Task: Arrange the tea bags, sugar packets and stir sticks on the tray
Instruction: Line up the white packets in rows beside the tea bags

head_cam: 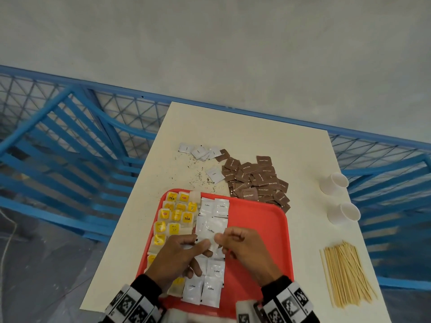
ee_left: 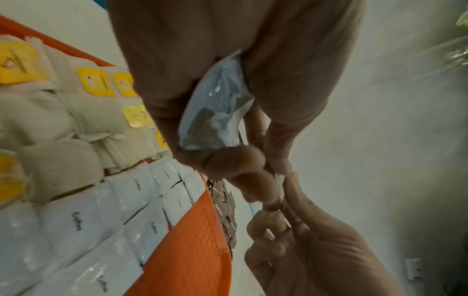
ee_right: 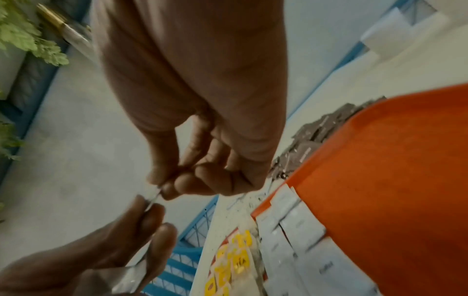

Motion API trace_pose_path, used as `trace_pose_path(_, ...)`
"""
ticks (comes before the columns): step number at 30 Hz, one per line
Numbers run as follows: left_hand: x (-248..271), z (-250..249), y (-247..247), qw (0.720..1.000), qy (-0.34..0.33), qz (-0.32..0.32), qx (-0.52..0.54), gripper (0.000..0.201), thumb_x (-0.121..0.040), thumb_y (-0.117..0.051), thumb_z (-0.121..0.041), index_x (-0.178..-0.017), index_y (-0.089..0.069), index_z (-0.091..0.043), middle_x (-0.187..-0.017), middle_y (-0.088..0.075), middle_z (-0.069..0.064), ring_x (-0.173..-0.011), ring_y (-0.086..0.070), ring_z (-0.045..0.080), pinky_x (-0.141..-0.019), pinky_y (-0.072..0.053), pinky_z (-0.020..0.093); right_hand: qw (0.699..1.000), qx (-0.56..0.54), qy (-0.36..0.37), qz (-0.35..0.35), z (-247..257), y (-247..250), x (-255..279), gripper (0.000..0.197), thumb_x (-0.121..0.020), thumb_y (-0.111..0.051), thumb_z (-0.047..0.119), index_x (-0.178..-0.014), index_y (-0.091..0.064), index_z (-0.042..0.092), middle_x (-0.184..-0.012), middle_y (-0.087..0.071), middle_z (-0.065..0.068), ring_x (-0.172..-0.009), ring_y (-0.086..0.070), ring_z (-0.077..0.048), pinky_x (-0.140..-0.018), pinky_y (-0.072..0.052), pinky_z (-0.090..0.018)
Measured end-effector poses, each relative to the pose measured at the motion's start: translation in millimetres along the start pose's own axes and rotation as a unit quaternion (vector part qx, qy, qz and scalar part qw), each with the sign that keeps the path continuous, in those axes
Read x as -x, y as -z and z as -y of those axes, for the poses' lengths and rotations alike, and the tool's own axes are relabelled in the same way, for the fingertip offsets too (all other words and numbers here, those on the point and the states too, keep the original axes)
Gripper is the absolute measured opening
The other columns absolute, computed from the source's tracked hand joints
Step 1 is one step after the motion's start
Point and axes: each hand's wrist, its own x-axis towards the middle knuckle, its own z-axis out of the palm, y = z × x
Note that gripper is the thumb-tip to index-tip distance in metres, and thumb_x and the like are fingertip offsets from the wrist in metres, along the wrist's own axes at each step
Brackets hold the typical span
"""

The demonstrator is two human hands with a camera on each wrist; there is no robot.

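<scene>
Red tray (head_cam: 261,231) sits at the near edge of the white table (head_cam: 268,141), left of centre. Yellow-tagged tea bags (head_cam: 172,220) fill the tray's left edge in rough columns, near to far. Just right of them, white packets marked "Coffee" (head_cam: 214,207) lie in two columns from the tray's far edge to its near edge. Right half of the tray is bare.

Both hands are over the tray's middle, above the white columns. Left hand (head_cam: 177,255) and right hand (head_cam: 242,248) each pinch the same white packet (head_cam: 211,244) between thumb and fingertips, one on each end. Left wrist view shows another white packet (ee_left: 215,104) tucked against the left palm, fingers curled round it. Right hand's other fingers are curled in; nothing else visible in it.

Off the tray: brown sugar packets (head_cam: 258,180) are heaped on the table just past the tray's far right corner, a few touching or overlapping its rim. More white packets (head_cam: 200,151) lie loose toward the table's far edge, one more (head_cam: 214,174) between them and the tray. Dark specks (head_cam: 196,176) are scattered on the table near these. Wooden stir sticks (head_cam: 347,273) lie in a fanned bundle at the table's near right corner, well apart from the tray. Two white paper cups (head_cam: 338,197) lie on their sides along the right edge.
</scene>
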Motion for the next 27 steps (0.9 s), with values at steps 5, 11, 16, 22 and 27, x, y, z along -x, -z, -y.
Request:
trace_pose_path(5,0.0,17.3,17.0,0.997,0.013,0.028,-0.064,0.019,-0.093,-0.068,-0.028,-0.091,-0.078,-0.012,-0.091,-0.077,0.008,-0.055,-0.065,0.024,-0.042,-0.043,0.023,0.995,-0.03,-0.056,-0.075,-23.5,-9.8,-23.7,0.016,-0.086,-0.076,0.017,-0.086,-0.074,0.001,-0.065,-0.065,0.0,-0.055,-0.053,-0.007,-0.053,-0.044,-0.018)
trace_pose_path(11,0.7,32.8,43.4,0.998,0.037,-0.008,-0.058,0.025,-0.094,-0.067,-0.026,-0.078,-0.072,-0.006,-0.085,-0.075,0.012,-0.055,-0.065,0.027,-0.041,-0.043,0.024,0.989,0.05,-0.075,-0.12,-33.1,-12.8,-73.2,0.015,-0.089,-0.072,0.012,-0.075,-0.073,0.006,-0.065,-0.068,0.005,-0.056,-0.057,-0.005,-0.056,-0.048,-0.016)
trace_pose_path(16,-0.4,38.0,52.6,0.998,0.047,-0.027,-0.012,0.037,-0.092,-0.067,-0.035,-0.077,-0.062,-0.002,-0.084,-0.074,0.019,-0.052,-0.062,0.023,-0.043,-0.041,0.024,0.979,0.121,-0.108,-0.127,-45.1,-21.6,-105.1,0.02,-0.089,-0.07,0.008,-0.071,-0.07,-0.002,-0.076,-0.072,0.0,-0.064,-0.062,-0.005,-0.059,-0.051,-0.019)
trace_pose_path(22,-2.1,33.0,58.6,0.997,0.053,-0.038,0.033,0.05,-0.082,-0.064,-0.05,-0.095,-0.067,-0.002,-0.082,-0.072,0.014,-0.055,-0.062,0.025,-0.047,-0.043,0.025,0.964,0.173,-0.125,-0.16,-52.0,-27.3,-113.6,0.029,-0.088,-0.07,0.012,-0.061,-0.062,0.009,-0.062,-0.067,-0.001,-0.054,-0.06,-0.006,-0.049,-0.048,-0.016)
trace_pose_path(27,-4.9,22.5,57.4,0.993,0.061,-0.021,0.102,0.062,-0.086,-0.041,-0.065,-0.12,-0.061,-0.016,-0.106,-0.073,0.014,-0.062,-0.064,0.032,-0.052,-0.049,0.03,0.965,0.198,-0.039,-0.17,-33.0,-25.1,-87.7,0.024,-0.087,-0.072,0.021,-0.067,-0.064,0.012,-0.07,-0.071,0.001,-0.073,-0.068,-0.011,-0.074,-0.06,-0.034)
